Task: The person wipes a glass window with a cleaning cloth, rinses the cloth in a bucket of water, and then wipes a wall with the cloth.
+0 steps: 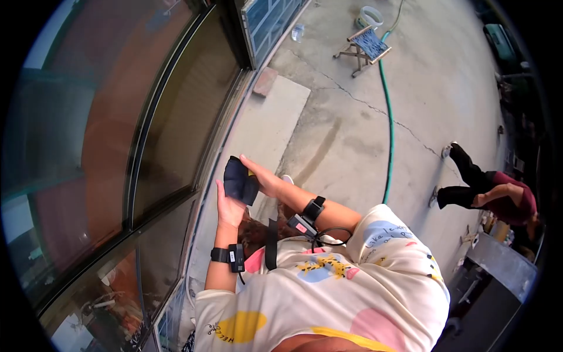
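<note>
A dark, folded piece of black fabric [239,180] with a small yellow patch at its edge is held between my two hands. My left hand [230,206] supports it from below, with its thumb raised along the side and most fingers hidden behind the fabric. At the opposite edge, my right hand [265,179] grips it, one digit extended along the border. Black bands with small boxes sit on both forearms: a left band [227,256] and a right band [309,216], each with a cable.
Glass sliding doors [182,111] run along my left. Farther out are a folding stool [368,46], a bucket [369,16] and a green hose [389,123] on cracked concrete. Another person [498,190] stands to the right near a metal-topped cabinet [498,264].
</note>
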The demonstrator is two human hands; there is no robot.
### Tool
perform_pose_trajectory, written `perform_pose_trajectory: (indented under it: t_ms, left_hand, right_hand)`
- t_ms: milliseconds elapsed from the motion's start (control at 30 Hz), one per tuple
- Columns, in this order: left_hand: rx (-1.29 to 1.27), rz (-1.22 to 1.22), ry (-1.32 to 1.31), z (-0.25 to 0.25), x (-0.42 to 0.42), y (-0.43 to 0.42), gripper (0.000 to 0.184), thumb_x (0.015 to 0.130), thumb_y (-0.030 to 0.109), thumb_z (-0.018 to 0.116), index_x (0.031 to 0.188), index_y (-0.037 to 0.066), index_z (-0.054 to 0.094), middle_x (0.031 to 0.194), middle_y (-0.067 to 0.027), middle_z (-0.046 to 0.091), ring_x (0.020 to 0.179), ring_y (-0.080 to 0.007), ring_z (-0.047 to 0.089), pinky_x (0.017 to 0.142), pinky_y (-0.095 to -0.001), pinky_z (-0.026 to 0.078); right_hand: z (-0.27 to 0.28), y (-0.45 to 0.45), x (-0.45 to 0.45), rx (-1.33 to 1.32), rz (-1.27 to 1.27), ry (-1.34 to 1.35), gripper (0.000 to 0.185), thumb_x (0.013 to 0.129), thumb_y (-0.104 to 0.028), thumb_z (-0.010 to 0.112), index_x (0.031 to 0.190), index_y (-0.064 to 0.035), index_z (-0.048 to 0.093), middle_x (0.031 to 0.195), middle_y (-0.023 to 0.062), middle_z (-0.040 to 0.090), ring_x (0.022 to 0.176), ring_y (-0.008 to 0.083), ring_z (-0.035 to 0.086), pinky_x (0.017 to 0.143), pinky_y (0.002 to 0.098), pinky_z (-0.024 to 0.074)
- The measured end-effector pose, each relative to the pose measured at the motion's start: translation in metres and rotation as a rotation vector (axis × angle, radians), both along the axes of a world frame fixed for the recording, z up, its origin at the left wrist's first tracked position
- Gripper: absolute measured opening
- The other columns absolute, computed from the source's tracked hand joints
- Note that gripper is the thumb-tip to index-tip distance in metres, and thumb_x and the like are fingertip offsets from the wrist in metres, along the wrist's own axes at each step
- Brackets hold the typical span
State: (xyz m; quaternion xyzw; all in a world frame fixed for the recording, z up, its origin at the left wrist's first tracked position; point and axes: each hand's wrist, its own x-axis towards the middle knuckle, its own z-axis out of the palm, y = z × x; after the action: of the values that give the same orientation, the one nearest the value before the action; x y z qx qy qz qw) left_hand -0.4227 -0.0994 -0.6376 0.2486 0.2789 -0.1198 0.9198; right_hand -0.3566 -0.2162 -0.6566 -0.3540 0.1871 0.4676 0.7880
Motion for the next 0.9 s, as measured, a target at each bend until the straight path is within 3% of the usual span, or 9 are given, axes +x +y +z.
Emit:
perform_pose_trajectory:
  t_ms: [33,67,167,333,433,667,800,833,900]
  left_hand:
    - [-0.024,-0.046,-0.032,0.006,0.003,-0.009,0.064,0.089,0.05,0.043,0.133,0.004,0.035,0.134,-0.009,0.041,0.122,-0.0234,0.04,0.102,-0.0383,0.032]
    - [-0.027,-0.059,-0.04,0.005,0.008,-0.016,0.064,0.089,0.05,0.043,0.133,0.004,0.035,0.134,-0.009,0.041,0.122,-0.0234,0.04,0.102,-0.0383,0.032]
    - [0.194,-0.189,0.052,0.006,0.022,-0.02,0.045,0.084,0.03,0.061,0.118,0.003,0.048,0.114,-0.0089,0.054,0.105,-0.0199,0.054,0.089,-0.0351,0.044]
    - [0.477,-0.252,0.039,0.011,0.069,-0.003,0.042,0.086,0.028,0.06,0.113,-0.002,0.052,0.11,-0.0109,0.058,0.098,-0.0192,0.058,0.087,-0.032,0.045]
    - [0.539,-0.261,0.048,0.009,0.112,0.0,0.04,0.086,0.029,0.06,0.11,-0.003,0.054,0.107,-0.011,0.059,0.096,-0.0179,0.058,0.087,-0.0307,0.044]
    - [0.703,-0.25,0.134,0.009,0.21,-0.031,0.04,0.087,0.033,0.058,0.103,-0.003,0.058,0.095,-0.0072,0.062,0.083,-0.0141,0.06,0.074,-0.0264,0.048]
    - [0.701,-0.47,0.005,0.012,0.247,-0.026,0.04,0.079,0.02,0.067,0.11,-0.001,0.054,0.101,-0.0067,0.059,0.09,-0.0141,0.057,0.079,-0.0254,0.045]
    - [0.724,-0.517,0.025,0.012,0.257,-0.023,0.04,0.073,0.007,0.065,0.11,-0.001,0.054,0.099,-0.0061,0.059,0.088,-0.0143,0.057,0.079,-0.0249,0.045]
    - [0.733,-0.546,0.004,0.004,0.28,-0.013,0.041,0.071,0.003,0.062,0.11,-0.002,0.053,0.098,-0.0059,0.059,0.087,-0.0145,0.057,0.079,-0.025,0.044]
  right_hand:
    - [0.005,-0.012,0.002,-0.059,0.012,-0.048,0.05,0.086,-0.042,0.054,0.12,-0.0055,0.048,0.113,0.0059,0.054,0.1,0.0143,0.052,0.087,0.0274,0.0407]
    - [0.012,-0.022,0.004,-0.062,-0.001,-0.056,0.05,0.086,-0.042,0.054,0.12,-0.0055,0.048,0.113,0.0059,0.054,0.1,0.0143,0.052,0.087,0.0274,0.0407]
    - [0.03,-0.04,0.01,-0.178,0.013,-0.368,0.038,0.079,-0.018,0.06,0.113,-0.0039,0.051,0.102,0.0012,0.056,0.094,0.0119,0.051,0.085,0.0243,0.039]
    - [0.017,-0.047,0.045,-0.107,-0.218,-0.446,0.023,0.083,-0.011,0.059,0.104,-0.0011,0.06,0.098,0.0005,0.06,0.09,0.0091,0.053,0.083,0.0244,0.0417]
    - [-0.001,-0.059,0.08,-0.129,-0.13,-0.286,0.018,0.084,-0.017,0.06,0.098,-0.0059,0.061,0.086,-0.0035,0.058,0.074,0.0051,0.053,0.066,0.0185,0.0416]
    - [-0.016,-0.065,0.153,-0.259,-0.267,-0.002,0.016,0.086,-0.018,0.057,0.1,-0.0101,0.057,0.084,-0.0024,0.059,0.073,0.0058,0.055,0.061,0.0204,0.044]
    - [-0.008,-0.068,0.196,-0.228,-0.327,-0.079,0.023,0.085,-0.012,0.051,0.108,-0.0104,0.054,0.083,-0.0026,0.057,0.068,0.0039,0.05,0.06,0.0177,0.0398]
    - [-0.011,-0.069,0.206,-0.228,-0.334,-0.077,0.023,0.085,-0.012,0.051,0.108,-0.0104,0.054,0.083,-0.0026,0.057,0.068,0.0039,0.05,0.06,0.0177,0.0398]
    - [-0.007,-0.075,0.228,-0.185,-0.367,-0.113,0.039,0.079,-0.001,0.047,0.117,-0.0086,0.05,0.094,-0.0012,0.057,0.073,0.0054,0.049,0.064,0.0193,0.0398]
